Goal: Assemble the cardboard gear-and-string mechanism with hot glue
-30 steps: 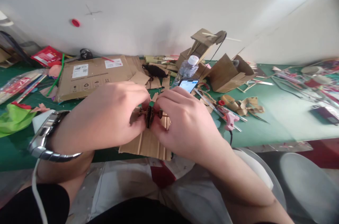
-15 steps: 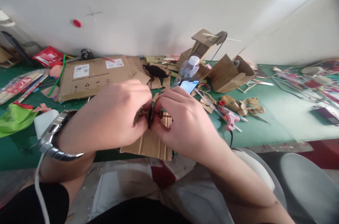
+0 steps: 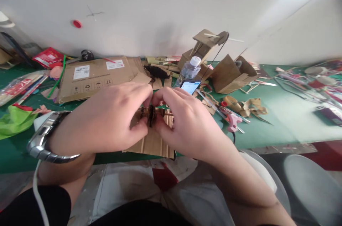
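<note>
Cardboard disc (image 3: 151, 115) pinched edge-on between curled fingertips of left hand (image 3: 107, 119) and right hand (image 3: 187, 122), with corrugated sheet (image 3: 153, 144) at six o'clock, lit phone (image 3: 191, 86) at two.

So from my end of the feed, I've got a chunky silver metal watch (image 3: 46, 140) with a linked band just above the left hand (image 3: 109, 119), a plain black sleeve (image 3: 50, 201) behind it, white cable (image 3: 39, 194) hanging down over that, more black fabric (image 3: 139, 213) at the waist, and pale greyish trousers (image 3: 123, 183)
</note>
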`<state>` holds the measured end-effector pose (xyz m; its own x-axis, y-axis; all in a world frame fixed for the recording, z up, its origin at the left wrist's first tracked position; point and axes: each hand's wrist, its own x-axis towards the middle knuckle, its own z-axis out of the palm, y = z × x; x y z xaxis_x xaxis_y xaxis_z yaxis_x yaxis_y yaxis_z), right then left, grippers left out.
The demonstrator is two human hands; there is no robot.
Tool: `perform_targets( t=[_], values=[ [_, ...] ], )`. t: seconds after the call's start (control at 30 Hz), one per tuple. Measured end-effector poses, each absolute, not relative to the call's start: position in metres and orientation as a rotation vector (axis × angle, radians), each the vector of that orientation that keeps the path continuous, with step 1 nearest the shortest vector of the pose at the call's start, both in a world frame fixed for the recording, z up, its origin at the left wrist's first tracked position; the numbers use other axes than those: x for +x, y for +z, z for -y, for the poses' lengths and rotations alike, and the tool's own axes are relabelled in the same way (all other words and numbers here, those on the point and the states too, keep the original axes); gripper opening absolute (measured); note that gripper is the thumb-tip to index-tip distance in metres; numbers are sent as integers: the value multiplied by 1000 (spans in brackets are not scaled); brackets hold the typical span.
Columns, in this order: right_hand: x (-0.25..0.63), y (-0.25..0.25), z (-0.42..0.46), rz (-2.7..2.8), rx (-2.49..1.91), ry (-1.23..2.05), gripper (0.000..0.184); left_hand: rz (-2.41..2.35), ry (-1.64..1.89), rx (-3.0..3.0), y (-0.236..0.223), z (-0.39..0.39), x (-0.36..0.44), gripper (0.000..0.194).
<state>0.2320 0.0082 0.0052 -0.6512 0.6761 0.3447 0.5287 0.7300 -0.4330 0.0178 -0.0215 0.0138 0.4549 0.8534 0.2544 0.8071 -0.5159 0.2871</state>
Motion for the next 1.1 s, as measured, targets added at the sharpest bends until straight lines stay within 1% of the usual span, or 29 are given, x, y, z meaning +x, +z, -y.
perform_targets(
  t=[0.17, 0.27, 0.37, 0.47, 0.5, 0.57, 0.6, 0.67, 0.8, 0.97, 1.1],
  values=[
    [240, 14, -10, 2530, -785, 473, 34, -1493, 541, 2560, 16, 25, 10, 25],
    [245, 18, -13, 2564, -713, 502, 37, -1469, 528, 2542, 19, 27, 8, 27],
    [251, 18, -29, 2498, -666, 640, 37, -1443, 554, 2533, 20, 28, 9, 29],
    [259, 6, -62, 2342, -657, 993, 30, -1403, 559, 2552, 18, 27, 12, 36],
    [261, -1, -74, 2293, -630, 1196, 27, -1396, 554, 2558, 18, 27, 13, 38],
    [262, -18, -97, 2110, -562, 1584, 27, -1403, 540, 2561, 16, 26, 13, 41],
    [260, -27, -105, 2019, -552, 1717, 27, -1411, 533, 2558, 15, 25, 13, 42],
    [255, -45, -117, 1954, -535, 1874, 27, -1418, 519, 2555, 14, 24, 12, 45],
    [240, -67, -119, 2083, -458, 1994, 31, -1404, 477, 2540, 13, 24, 11, 49],
    [231, -78, -118, 2110, -357, 2153, 36, -1419, 461, 2519, 12, 24, 12, 47],
    [233, -83, -123, 2118, -444, 2103, 36, -1407, 450, 2535, 11, 23, 11, 45]
  ],
)
